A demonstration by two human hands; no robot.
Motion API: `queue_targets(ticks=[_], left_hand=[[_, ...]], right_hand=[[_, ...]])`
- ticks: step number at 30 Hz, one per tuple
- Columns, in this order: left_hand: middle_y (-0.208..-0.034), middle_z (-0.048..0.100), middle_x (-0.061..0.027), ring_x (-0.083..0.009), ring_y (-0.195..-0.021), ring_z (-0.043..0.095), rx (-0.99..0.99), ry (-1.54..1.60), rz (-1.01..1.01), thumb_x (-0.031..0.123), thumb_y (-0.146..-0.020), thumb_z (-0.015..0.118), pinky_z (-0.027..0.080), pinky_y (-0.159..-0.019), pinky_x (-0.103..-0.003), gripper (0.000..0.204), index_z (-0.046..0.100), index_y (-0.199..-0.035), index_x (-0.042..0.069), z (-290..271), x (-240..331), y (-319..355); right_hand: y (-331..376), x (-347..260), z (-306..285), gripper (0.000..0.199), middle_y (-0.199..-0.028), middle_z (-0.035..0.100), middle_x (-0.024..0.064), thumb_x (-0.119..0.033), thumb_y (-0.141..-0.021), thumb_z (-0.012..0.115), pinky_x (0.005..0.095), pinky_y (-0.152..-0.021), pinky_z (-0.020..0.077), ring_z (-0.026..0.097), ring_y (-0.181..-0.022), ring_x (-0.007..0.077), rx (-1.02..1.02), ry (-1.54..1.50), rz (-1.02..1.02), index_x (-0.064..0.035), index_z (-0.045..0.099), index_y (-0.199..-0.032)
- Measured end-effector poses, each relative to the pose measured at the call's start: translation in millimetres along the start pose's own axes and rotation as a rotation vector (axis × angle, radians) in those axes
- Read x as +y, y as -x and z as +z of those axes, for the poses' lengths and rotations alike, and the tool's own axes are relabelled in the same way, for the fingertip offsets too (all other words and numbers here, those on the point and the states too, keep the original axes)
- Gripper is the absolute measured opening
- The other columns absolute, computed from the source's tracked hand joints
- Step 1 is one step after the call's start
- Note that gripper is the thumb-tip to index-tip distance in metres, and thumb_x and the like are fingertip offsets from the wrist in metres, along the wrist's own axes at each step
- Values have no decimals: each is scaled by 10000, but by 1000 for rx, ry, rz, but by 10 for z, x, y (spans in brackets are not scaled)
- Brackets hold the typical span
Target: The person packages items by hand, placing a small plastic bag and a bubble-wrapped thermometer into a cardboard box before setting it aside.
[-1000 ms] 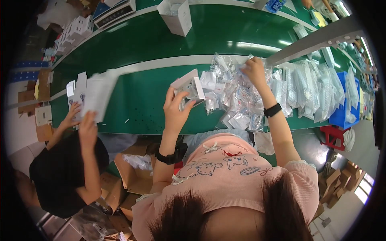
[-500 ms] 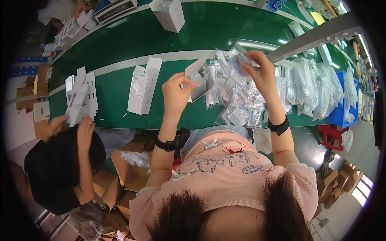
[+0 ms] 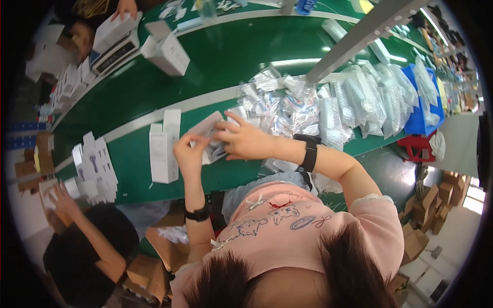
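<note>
A small white box (image 3: 207, 124) with its flap raised is in front of me, tilted. My left hand (image 3: 189, 153) pinches its left edge between thumb and fingers. My right hand (image 3: 245, 139) reaches across from the right, its bent fingers over the box's opening. Under those fingers is a clear plastic bag, mostly hidden by the hand and the box. Just left of my left hand stands another white carton (image 3: 163, 153), upright with its flap up. Beyond my right hand lies a pile of small clear bags (image 3: 287, 105) with parts inside.
Bubble-wrapped packs (image 3: 362, 97) lie right of the pile, beside a blue bin (image 3: 425, 102). A grey metal post (image 3: 359, 43) slants above the bench. An open white box (image 3: 167, 54) stands farther back. At left a co-worker's hand (image 3: 62, 200) is near flat printed cartons (image 3: 97, 167).
My right hand has carried a clear plastic bag from the pile leftward to the white box. The left hand still holds the box. The view has shifted, and the co-worker's hands have moved.
</note>
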State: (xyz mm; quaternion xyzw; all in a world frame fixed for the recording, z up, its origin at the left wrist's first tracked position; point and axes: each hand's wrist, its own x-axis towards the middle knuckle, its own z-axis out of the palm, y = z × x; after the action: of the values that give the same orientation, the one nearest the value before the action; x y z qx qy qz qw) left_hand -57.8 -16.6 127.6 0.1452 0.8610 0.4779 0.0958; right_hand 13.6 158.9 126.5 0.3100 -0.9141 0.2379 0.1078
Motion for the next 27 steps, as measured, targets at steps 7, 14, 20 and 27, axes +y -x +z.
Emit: queue_targets(ticks=[7,14,20,27], left_hand=[[-704,553,-23,-100,-682,486,63,438,14,27,-642,708,379,-633,-219,146,597,-735,8,143,-66,-78],[-1289,314,-194,-330,-1182,334,310,-683,269,257,-582,785,352,-899,-480,922,245,-1305,69,-487,-1022,-484],[-1238,353,-215,-388,-1115,373,42,-817,-282,340,-502,807,325,-881,-521,1116,140,-1367,114,-385,-1150,-416],[-1149,437,-201,-354,-1036,449,-124,-765,-210,285,-575,787,401,-835,-414,950,246,-1330,83,449,-558,-237]], right_hand=[[144,313,234,770,-1237,402,122,-250,-559,789,400,-1004,262,386,-1171,241,477,-777,373,-90,432,-1223],[63,1098,138,1011,-1168,435,131,-259,-524,822,325,-943,338,424,-1109,244,634,-914,620,-36,232,-1314],[-209,2140,167,1012,-1176,416,156,-256,-537,813,329,-954,331,407,-1126,270,1099,-909,686,-14,209,-1312],[336,1762,5,908,-1389,135,262,-313,-708,686,357,-1035,229,185,-1284,379,414,-299,852,-6,134,-1360]])
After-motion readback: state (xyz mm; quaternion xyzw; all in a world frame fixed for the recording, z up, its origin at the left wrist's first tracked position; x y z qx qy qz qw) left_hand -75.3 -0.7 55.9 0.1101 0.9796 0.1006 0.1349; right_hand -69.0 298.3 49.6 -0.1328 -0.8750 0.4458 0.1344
